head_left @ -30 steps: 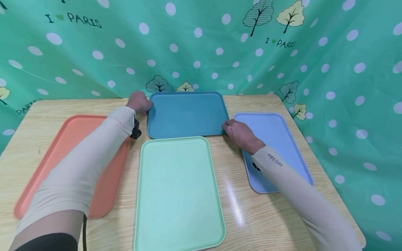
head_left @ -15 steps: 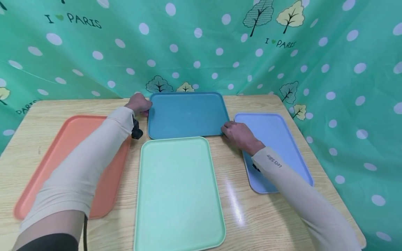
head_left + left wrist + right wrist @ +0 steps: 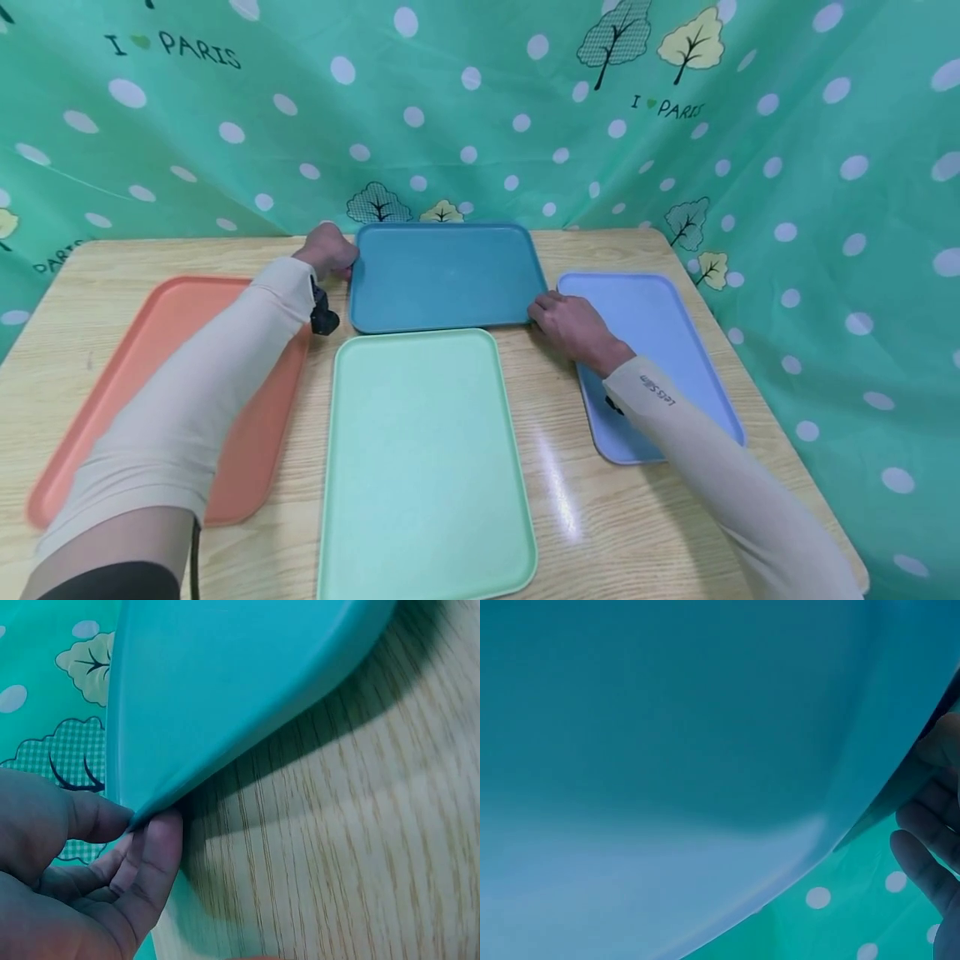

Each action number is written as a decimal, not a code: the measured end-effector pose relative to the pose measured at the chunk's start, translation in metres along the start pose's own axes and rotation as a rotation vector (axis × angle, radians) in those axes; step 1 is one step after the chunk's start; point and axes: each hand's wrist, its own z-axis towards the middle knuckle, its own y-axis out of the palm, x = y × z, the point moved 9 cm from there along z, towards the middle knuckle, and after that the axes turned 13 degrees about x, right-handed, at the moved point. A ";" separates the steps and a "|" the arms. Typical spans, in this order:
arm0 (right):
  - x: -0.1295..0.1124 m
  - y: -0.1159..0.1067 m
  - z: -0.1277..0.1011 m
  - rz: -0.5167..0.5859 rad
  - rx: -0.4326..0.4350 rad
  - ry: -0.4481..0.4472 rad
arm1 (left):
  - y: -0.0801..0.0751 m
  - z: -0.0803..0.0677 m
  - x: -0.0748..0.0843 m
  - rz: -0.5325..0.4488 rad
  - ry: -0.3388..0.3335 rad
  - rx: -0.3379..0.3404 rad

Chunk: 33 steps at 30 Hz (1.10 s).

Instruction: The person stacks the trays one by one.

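Observation:
A teal tray lies at the back middle of the wooden table. My left hand grips its far left corner. In the left wrist view the fingers curl under the tray's rim, which stands slightly off the wood and casts a shadow. My right hand holds the near right corner. The right wrist view is filled by the tray's underside, with fingers curled at its edge.
An orange tray lies at the left under my left forearm. A mint green tray sits in front of the teal one, and a lavender tray lies at the right. A green dotted curtain hangs close behind the table.
My right hand has shifted slightly left onto the teal tray's near right corner. The left hand and the trays have hardly moved.

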 end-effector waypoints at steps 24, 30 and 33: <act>-0.030 -0.056 -0.013 -0.082 0.187 -0.108 | -0.016 -0.028 0.010 -0.144 0.086 -0.026; -0.043 -0.068 -0.019 -0.059 0.222 -0.130 | -0.017 -0.038 0.007 -0.139 0.099 -0.054; -0.048 -0.072 -0.022 -0.054 0.236 -0.139 | -0.017 -0.042 0.004 -0.131 0.105 -0.059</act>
